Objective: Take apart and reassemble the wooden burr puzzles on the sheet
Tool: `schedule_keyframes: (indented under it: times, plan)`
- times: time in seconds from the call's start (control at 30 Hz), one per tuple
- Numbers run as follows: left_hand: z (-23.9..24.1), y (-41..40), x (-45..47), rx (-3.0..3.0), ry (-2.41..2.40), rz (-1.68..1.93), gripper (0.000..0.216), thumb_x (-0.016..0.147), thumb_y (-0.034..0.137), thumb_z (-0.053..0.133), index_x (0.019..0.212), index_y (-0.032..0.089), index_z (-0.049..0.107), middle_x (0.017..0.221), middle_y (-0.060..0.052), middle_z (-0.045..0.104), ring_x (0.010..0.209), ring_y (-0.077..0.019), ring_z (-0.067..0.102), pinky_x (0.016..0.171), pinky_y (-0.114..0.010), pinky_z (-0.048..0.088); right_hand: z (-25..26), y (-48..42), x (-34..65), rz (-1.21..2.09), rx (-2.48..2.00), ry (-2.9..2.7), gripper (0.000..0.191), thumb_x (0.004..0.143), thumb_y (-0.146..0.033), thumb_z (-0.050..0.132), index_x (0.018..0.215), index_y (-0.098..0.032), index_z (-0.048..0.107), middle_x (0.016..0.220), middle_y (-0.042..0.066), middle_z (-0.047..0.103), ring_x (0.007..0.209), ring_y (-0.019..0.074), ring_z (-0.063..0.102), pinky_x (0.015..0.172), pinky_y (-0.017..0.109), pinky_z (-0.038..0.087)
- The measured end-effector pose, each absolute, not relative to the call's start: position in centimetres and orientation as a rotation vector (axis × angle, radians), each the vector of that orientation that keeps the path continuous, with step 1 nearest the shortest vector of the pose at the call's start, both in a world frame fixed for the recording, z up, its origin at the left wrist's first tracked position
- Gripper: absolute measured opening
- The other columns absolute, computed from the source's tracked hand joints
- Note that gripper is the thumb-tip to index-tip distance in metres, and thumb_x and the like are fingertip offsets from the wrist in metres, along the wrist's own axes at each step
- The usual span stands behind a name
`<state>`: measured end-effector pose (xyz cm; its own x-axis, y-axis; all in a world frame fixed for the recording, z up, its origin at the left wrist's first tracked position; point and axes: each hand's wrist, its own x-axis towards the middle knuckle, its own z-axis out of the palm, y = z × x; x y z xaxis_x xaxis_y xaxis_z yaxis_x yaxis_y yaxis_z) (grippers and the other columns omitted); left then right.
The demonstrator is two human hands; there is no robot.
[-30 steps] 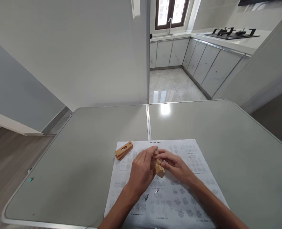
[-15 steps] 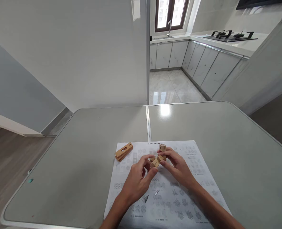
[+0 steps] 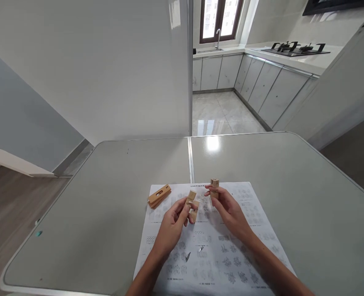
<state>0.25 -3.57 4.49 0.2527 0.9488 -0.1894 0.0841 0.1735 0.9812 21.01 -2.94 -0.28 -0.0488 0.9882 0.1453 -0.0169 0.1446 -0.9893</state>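
My left hand (image 3: 172,220) is closed around a small notched wooden puzzle piece (image 3: 192,202), held a little above a printed instruction sheet (image 3: 213,250). My right hand (image 3: 228,211) pinches a second wooden block (image 3: 214,188) upright, its top end marked with a dark figure. The two pieces are apart, with a small gap between my hands. A slotted flat wooden bar (image 3: 159,195) lies on the sheet's far left corner, untouched.
The sheet lies on a grey-green folding table (image 3: 92,197) with a centre seam. A white wall panel stands behind the table. Beyond it a kitchen opens with cabinets (image 3: 262,82), a sink and a gas hob (image 3: 296,47).
The joined wooden pieces have come apart. My left hand drew one piece left and my right hand lifted the other up and to the right.
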Motion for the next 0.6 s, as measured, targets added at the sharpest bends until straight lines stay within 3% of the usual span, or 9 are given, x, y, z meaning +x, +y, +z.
schedule_keyframes:
  times: [0.13,0.3,0.6]
  plan:
    - [3.3,-3.5,-0.2,1.146,1.183,0.905,0.049,0.101,0.056,0.060,0.130,0.018,0.069,0.120,-0.011,0.074,0.072,-0.0142,0.061,0.070,-0.029,0.048,0.2,-2.8,20.9,1.240,-1.008,-1.288,0.026,0.111,-0.047,0.049,0.125,-0.028,0.059,0.144,0.013,0.063,0.109,0.0255,0.069,0.090,0.043,0.055]
    - [2.1,-3.5,-0.5,1.086,1.233,0.951,0.051,0.099,0.058,0.062,0.128,0.017,0.068,0.115,-0.010,0.075,0.063,-0.0117,0.060,0.068,-0.029,0.049,0.0,-2.9,20.5,1.315,-0.959,-1.339,0.027,0.110,-0.049,0.050,0.124,-0.026,0.058,0.142,0.014,0.065,0.109,0.0259,0.071,0.088,0.043,0.056]
    - [1.9,-3.6,0.1,1.106,1.195,0.972,0.049,0.099,0.057,0.063,0.127,0.017,0.067,0.114,-0.010,0.076,0.071,-0.0147,0.066,0.071,-0.030,0.051,-0.1,-3.3,20.5,1.551,-0.858,-1.333,0.030,0.108,-0.051,0.056,0.125,-0.027,0.053,0.097,0.004,0.075,0.084,0.0207,0.071,0.080,0.038,0.054]
